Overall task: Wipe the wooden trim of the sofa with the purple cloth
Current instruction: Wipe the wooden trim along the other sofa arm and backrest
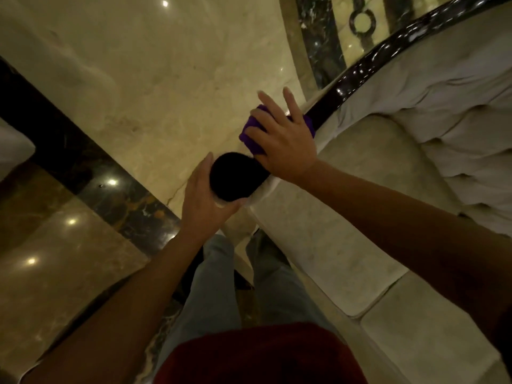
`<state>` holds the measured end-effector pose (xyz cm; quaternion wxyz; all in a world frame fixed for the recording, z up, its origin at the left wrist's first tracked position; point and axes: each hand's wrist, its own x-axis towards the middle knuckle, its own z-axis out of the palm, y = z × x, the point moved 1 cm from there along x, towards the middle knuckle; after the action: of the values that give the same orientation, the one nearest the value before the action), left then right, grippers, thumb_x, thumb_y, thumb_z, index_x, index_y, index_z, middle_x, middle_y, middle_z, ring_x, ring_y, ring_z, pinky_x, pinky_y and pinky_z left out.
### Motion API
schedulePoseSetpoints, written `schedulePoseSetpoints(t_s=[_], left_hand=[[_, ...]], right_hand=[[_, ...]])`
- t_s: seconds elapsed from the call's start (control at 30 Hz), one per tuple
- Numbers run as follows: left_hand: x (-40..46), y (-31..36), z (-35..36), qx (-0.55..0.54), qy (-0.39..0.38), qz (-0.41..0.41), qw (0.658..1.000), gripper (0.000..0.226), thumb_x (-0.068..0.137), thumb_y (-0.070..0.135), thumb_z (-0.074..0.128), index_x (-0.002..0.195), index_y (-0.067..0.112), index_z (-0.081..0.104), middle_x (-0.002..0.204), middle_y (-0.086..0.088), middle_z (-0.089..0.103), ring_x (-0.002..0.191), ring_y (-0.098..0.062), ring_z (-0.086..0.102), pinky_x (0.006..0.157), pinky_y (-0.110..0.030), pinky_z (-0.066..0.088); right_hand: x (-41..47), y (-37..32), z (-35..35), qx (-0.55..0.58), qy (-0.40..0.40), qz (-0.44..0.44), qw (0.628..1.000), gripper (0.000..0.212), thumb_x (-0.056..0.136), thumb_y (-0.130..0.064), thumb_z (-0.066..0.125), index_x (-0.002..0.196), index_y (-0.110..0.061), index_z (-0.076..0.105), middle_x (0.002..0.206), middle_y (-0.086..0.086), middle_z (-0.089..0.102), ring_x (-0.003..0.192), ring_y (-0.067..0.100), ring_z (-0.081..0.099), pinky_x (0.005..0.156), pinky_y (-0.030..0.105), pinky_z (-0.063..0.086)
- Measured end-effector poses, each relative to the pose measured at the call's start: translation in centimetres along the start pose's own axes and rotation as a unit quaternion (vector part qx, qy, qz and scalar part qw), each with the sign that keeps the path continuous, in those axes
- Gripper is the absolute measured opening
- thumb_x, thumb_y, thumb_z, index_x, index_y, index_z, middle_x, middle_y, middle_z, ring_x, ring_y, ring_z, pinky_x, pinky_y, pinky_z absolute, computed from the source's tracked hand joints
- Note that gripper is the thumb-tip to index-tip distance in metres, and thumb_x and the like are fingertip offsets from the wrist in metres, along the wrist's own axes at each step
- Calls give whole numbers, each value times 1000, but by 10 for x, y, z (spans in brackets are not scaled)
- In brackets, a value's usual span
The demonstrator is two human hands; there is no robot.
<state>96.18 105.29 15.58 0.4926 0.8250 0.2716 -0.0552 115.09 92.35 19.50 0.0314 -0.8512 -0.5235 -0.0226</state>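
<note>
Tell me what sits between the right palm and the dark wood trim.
In the head view, the purple cloth lies between them: the right hand presses flat on it, and it drapes over the trim beside the rounded end that the left hand cups.

both arms bare, reaching forward from the lower frame toward centre. right hand (279, 142) just right of centre, palm down, fingers (267, 102) spread, pressed flat on the purple cloth (250, 133). left hand (206, 198) just below and left of it, cupped around the dark rounded trim end (235, 177), thumb underneath. legs in jeans at bottom centre.
</note>
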Motion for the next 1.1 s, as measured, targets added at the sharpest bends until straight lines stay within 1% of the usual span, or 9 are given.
schedulePoseSetpoints(t_s=[0.1,0.23,0.3,0.4,0.47,0.6,0.67,0.9,1.1], left_hand=[[13,21,4,70,-11,66,995,103,73,70,66,154,11,39,158,-14,39,145,-29,37,118,-36,28],[31,33,11,168,-20,87,982,88,78,66,64,146,10,51,151,-16,47,140,-37,43,114,-54,38],[40,40,19,205,-6,103,973,82,81,66,62,142,11,55,150,-15,51,142,-37,44,113,-57,38],[45,46,29,174,25,161,971,70,89,62,60,138,13,57,146,-12,56,140,-34,48,113,-55,38],[50,58,38,152,30,187,970,65,92,59,59,140,15,55,147,-12,54,139,-32,48,113,-51,39],[72,96,72,93,3,175,980,59,99,53,54,147,22,43,150,-8,47,134,-24,49,108,-41,45],[81,109,82,76,15,164,983,55,101,49,53,147,21,40,148,-8,47,132,-24,50,106,-40,48],[116,146,104,141,47,169,974,53,103,45,52,143,11,48,148,-15,52,128,-30,54,103,-46,50],[136,179,113,148,43,150,977,55,103,49,51,151,23,47,161,-5,40,139,-24,46,107,-40,44]], right_hand=[[4,33,-9,9,35,44,998,31,95,-35,56,109,-14,75,132,13,68,145,40,45,121,68,23],[5,63,-12,21,66,39,997,35,91,-34,63,117,-13,73,141,14,64,147,41,42,120,68,23],[4,79,-12,30,74,32,996,37,91,-35,62,119,-13,73,143,14,62,147,42,41,120,67,23],[3,97,-12,47,76,43,995,40,92,-35,62,124,-13,71,145,14,61,148,42,40,120,67,24],[3,107,-12,58,84,52,993,40,92,-34,63,125,-13,70,145,14,61,147,42,41,120,67,25],[2,126,-12,73,107,68,989,39,92,-33,62,123,-13,72,142,14,63,144,43,45,119,66,26],[2,130,-10,89,118,74,986,39,92,-33,62,123,-12,72,140,15,64,143,44,46,118,66,28],[-1,177,-5,115,160,115,974,41,92,-34,61,124,-12,72,139,15,64,142,43,48,118,65,29],[2,237,-6,111,159,182,964,43,95,-35,54,129,-14,69,142,12,63,145,39,46,121,63,26]])
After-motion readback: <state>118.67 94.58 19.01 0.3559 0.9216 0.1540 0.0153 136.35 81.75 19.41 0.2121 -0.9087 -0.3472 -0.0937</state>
